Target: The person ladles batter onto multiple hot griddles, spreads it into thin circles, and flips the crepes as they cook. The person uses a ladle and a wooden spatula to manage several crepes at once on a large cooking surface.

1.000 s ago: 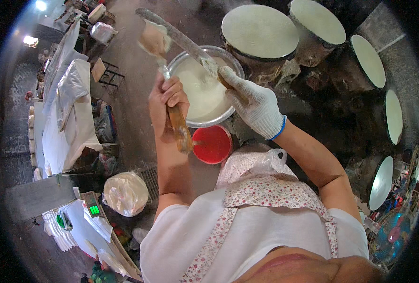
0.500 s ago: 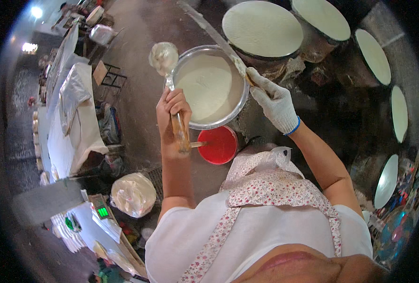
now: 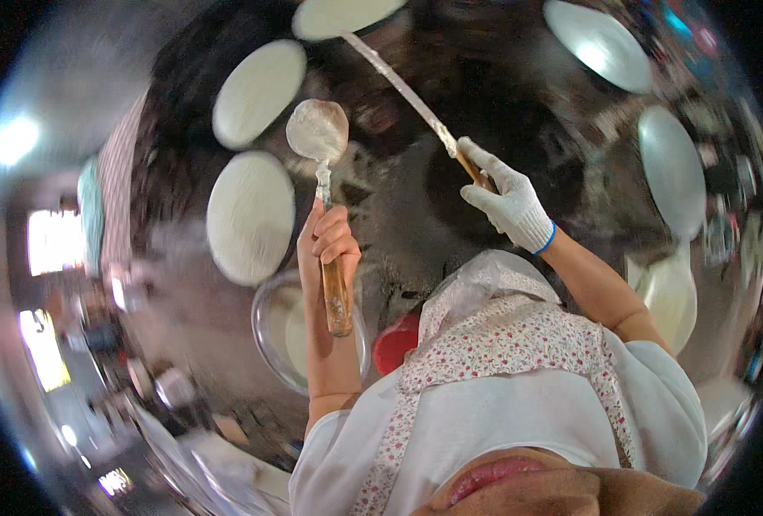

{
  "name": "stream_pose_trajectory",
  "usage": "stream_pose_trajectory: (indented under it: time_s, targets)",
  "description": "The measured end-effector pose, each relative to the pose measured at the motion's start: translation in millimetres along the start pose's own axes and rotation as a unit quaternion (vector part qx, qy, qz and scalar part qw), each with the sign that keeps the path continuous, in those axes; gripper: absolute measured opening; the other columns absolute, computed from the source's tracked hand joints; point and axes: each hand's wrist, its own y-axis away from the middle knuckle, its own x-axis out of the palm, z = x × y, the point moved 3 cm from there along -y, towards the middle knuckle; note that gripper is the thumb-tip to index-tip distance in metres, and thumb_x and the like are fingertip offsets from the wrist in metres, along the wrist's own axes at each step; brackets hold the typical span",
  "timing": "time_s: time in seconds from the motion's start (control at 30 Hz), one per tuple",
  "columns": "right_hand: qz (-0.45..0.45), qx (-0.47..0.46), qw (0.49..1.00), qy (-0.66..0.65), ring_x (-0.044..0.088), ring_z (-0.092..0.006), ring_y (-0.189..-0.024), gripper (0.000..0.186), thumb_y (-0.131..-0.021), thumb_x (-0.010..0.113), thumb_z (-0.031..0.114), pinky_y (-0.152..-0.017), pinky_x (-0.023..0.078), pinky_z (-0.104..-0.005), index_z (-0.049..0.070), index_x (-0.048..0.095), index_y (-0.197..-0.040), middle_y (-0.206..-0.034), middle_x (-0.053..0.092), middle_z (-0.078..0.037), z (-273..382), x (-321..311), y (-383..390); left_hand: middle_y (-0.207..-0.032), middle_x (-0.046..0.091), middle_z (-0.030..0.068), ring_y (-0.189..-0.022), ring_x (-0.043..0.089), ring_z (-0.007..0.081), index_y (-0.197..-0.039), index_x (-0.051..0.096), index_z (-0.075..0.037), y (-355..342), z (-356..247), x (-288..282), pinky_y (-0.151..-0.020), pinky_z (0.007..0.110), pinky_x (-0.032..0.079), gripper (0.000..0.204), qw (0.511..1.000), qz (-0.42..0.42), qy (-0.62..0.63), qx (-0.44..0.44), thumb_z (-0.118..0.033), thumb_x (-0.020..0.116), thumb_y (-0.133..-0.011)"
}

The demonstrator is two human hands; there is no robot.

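Note:
My bare left hand (image 3: 334, 236) is closed round the wooden handle of a ladle (image 3: 318, 129). Its bowl points away from me and is coated with pale batter. In a white knitted glove with a blue cuff, my right hand (image 3: 510, 205) grips the wooden handle of a long, narrow spatula (image 3: 403, 90). Batter is smeared along the blade, which slants up to the far left. Left of the ladle lie two round pans, a nearer pan (image 3: 251, 218) and a farther pan (image 3: 259, 93), both covered with a white layer. Another white-covered pan (image 3: 347, 15) sits by the spatula's tip.
Behind my left forearm is a metal basin (image 3: 257, 331) of pale batter, partly hidden. A red bucket (image 3: 394, 344) stands beside it, close to my apron. At the right are two shiny round plates, one far (image 3: 596, 43) and one nearer (image 3: 672, 168). The surroundings are motion-blurred.
I have turned to the right, so the basin and bucket shift to the lower left and the white-covered pans to the left. Both hands keep hold of the ladle and the spatula.

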Motion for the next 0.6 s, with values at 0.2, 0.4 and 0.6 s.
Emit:
stream_pose_trajectory:
  time_s: [0.2,0.4,0.6]
  targets:
    - [-0.244,0.079,0.962,-0.095,0.046,-0.0054,-0.055,0.073,-0.097,0.062,0.009,-0.049,0.044,-0.0236,0.019,0.036,-0.164,-0.085,0.053,0.003,-23.9,-154.7,77.4,-0.054,0.045,-0.0005,-0.042,0.040,0.0110,-0.078,0.042,-0.011,-156.0,143.8,28.4,-0.041,0.025,0.041,0.043,0.955,-0.038,-0.055,-0.290,-0.030,0.033,-0.116]
    - [-0.498,0.055,0.841,-0.203,0.049,-0.0068,-0.047,0.063,-0.099,0.052,0.008,-0.041,0.044,-0.0240,0.017,0.041,-0.161,-0.082,0.054,-0.001,-70.7,-206.3,193.5,-0.053,0.041,-0.0022,-0.041,0.037,0.0102,-0.077,0.040,-0.012,-244.0,306.1,12.5,-0.038,0.024,0.036,0.044,0.836,-0.086,-0.168,-0.515,-0.034,0.037,-0.116]
    - [-0.638,0.073,0.729,-0.236,0.051,-0.0085,-0.046,0.066,-0.097,0.052,0.009,-0.039,0.043,-0.0258,0.010,0.038,-0.162,-0.083,0.056,-0.003,-106.0,-207.4,239.2,-0.074,0.039,-0.0023,-0.053,0.040,0.0045,-0.132,0.042,-0.009,-301.3,467.3,-86.3,-0.043,0.022,0.038,0.023,0.715,-0.007,-0.385,-0.584,-0.025,0.038,-0.116]
